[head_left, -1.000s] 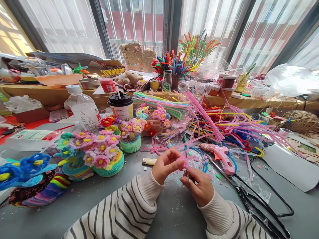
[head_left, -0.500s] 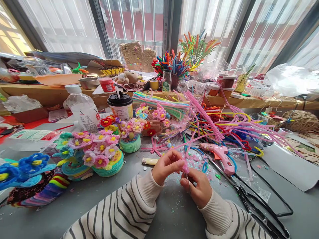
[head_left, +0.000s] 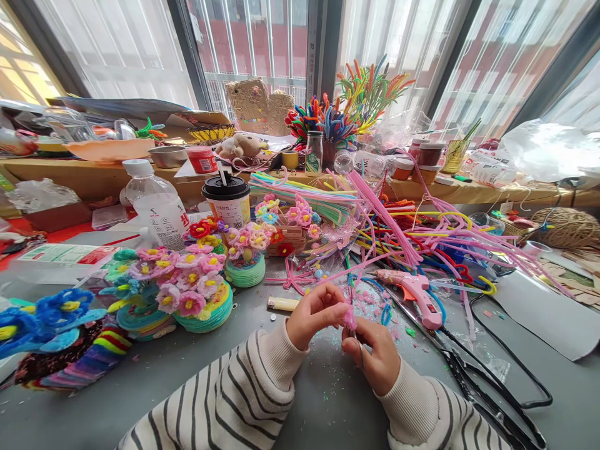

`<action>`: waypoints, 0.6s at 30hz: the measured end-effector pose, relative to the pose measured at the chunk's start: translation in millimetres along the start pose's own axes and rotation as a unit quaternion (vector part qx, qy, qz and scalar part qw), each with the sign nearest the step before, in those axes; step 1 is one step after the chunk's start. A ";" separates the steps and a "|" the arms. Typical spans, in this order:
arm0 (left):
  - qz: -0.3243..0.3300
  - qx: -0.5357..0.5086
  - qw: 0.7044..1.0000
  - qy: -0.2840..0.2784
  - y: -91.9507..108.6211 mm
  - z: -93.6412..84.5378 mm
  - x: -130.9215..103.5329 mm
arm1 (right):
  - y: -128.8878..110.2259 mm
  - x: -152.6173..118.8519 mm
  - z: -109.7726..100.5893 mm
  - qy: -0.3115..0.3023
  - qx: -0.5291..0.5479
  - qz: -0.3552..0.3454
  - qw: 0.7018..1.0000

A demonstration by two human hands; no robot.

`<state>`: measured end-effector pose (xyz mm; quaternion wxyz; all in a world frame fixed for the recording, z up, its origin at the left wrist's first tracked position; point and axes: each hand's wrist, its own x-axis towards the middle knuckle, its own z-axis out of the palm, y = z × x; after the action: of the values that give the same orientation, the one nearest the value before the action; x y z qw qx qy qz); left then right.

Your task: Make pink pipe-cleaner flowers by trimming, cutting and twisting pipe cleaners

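My left hand pinches a small fuzzy pink pipe-cleaner piece between thumb and fingertips. Close beside it, my right hand is closed on small metal scissors; one finger loop shows by the thumb. Their thin blades point away from me, up against the pink fuzz, and are partly hidden by it. Behind the hands, pink fluff clippings and glitter are scattered on the grey table. A cream-coloured lighter-like stick lies left of my left hand.
A pink glue gun and its black cord lie at right. Pipe-cleaner flowers on round bases stand at left, near a plastic bottle and a lidded cup. Loose pink pipe cleaners are heaped behind.
My right hand has turned and shifted slightly right, and the scissors' finger loop shows more widely. My left hand stays almost in place with the pink piece.
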<state>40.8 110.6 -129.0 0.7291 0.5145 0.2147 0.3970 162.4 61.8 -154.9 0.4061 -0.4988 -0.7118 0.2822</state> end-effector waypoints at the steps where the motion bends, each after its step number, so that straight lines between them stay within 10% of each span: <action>1: 0.000 0.000 1.000 0.001 0.0 -0.1 0.0 | 0.4 -0.1 -0.1 0.006 -0.009 -0.001 1.000; 18: -0.002 0.033 0.999 0.002 -1.7 -0.2 -0.2 | -0.3 0.2 0.0 0.003 -0.027 -0.014 1.000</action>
<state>41.2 110.3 -130.7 0.7119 0.5370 0.2304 0.3896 162.3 61.9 -154.6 0.3985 -0.5009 -0.7247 0.2554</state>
